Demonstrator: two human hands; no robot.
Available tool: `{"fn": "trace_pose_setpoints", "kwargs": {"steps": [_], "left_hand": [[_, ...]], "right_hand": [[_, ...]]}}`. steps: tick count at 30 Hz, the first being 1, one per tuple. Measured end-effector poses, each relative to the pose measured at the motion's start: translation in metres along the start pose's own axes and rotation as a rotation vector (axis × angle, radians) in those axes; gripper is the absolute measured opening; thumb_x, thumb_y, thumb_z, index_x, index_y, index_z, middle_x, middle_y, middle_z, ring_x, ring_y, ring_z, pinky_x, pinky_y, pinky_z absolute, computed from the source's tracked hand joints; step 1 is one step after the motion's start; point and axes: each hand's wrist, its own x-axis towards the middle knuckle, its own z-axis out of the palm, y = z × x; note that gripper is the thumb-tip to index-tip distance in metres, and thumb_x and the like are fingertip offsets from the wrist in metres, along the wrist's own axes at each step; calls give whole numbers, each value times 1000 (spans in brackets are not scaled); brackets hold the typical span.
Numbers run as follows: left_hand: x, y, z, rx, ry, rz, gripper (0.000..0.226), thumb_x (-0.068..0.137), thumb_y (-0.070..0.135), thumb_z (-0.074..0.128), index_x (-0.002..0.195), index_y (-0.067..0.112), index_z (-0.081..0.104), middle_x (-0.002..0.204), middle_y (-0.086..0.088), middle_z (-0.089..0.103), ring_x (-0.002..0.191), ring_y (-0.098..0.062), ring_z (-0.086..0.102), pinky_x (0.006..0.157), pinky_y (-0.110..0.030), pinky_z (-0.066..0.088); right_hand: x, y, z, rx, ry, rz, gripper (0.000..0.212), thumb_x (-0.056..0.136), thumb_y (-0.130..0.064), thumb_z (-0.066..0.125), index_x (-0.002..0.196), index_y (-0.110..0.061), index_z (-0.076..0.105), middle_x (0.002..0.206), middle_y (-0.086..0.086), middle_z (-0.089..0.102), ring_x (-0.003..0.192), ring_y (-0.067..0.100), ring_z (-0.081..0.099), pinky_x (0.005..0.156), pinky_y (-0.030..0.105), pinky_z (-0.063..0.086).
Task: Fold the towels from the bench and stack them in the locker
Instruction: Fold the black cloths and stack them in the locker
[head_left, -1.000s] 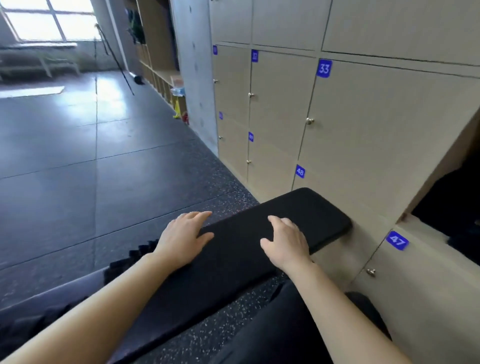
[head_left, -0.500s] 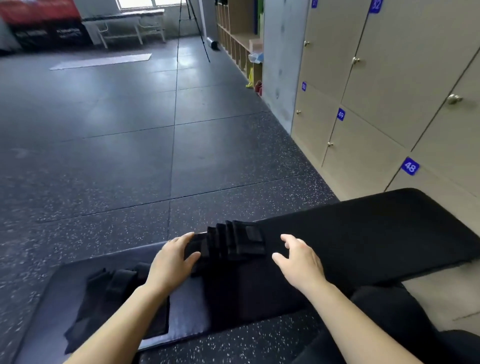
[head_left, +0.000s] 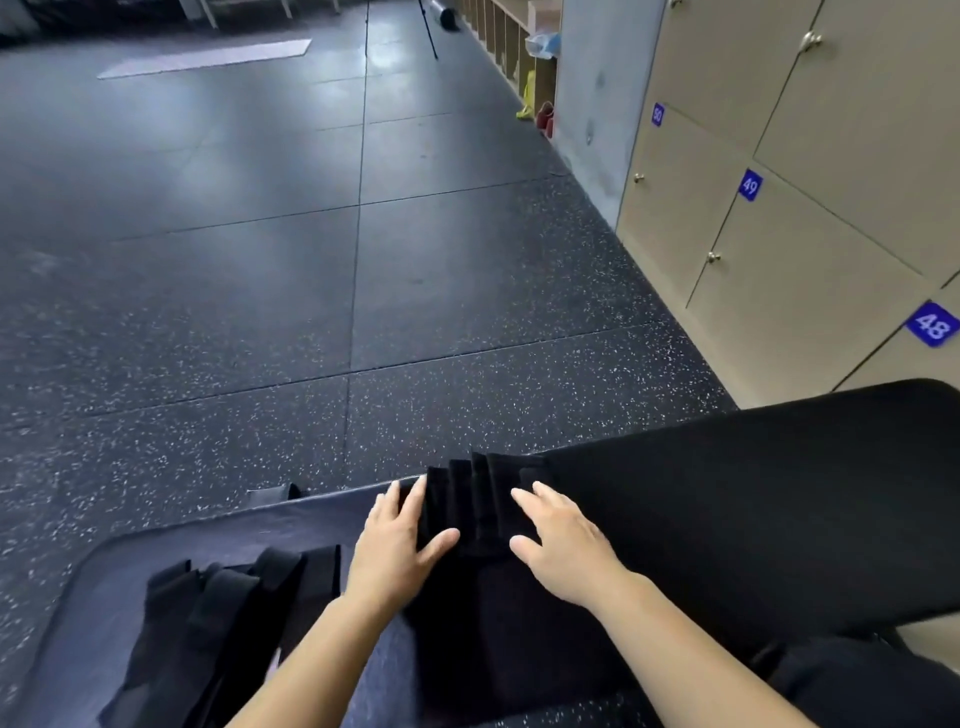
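Folded towels on desk, flanked both sides
Left hand at 9 o'clock, right hand at 3 o'clock; fingers extended, gripping nothing

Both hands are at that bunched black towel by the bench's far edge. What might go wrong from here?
1. The bunched towel sits right at the far edge of the bench. A push from the left hand or right hand could tip it onto the floor.
2. Black cloth on a black pad hides the edges, so a fold may come out crooked or catch extra layers.
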Motion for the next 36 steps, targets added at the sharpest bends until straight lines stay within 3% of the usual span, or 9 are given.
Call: {"fn": "trace_pose_setpoints", "kwargs": {"steps": [5,13,26,30,33,36], "left_hand": [[-2,12,13,74,13,-51,81,92,62,49,156,33,9,165,-1,11,152,-25,6,119,-38,18],[-24,71,47,172,-12,12,78,95,65,37,156,35,-1,165,0,6,152,-26,2,117,-37,23],[-35,186,101,258,-84,171,76,96,64,35,156,35,-3,165,-4,7,151,-30,2,118,-36,19],[-36,199,101,243,-41,181,75,96,63,38,156,34,4,164,-3,9,152,-26,-5,120,-38,8],[-35,203,98,67,48,212,74,95,54,50,155,28,17,158,3,28,147,-17,19,115,-32,23],[-33,211,99,-122,26,155,78,93,43,61,155,20,21,147,1,45,136,-15,41,106,-30,39]], "right_hand": [[5,6,3,-4,-46,-1,57,98,-31,44,151,-27,25,161,0,10,147,19,13,116,39,25],[-29,59,-20,80,-21,92,55,98,-28,43,150,-32,27,161,-7,10,146,18,21,115,37,26],[-91,162,-58,206,134,252,52,99,-19,42,148,-35,33,160,-12,12,145,15,21,115,34,26],[-94,176,-61,266,227,243,46,98,-21,45,143,-31,43,156,-11,26,142,11,28,113,29,26],[-88,185,-67,291,451,281,42,95,-24,54,137,-23,51,141,-6,49,129,10,44,105,25,36],[-77,191,-68,329,514,390,53,91,-32,60,141,-19,46,138,-1,49,129,15,44,102,31,39]]}}
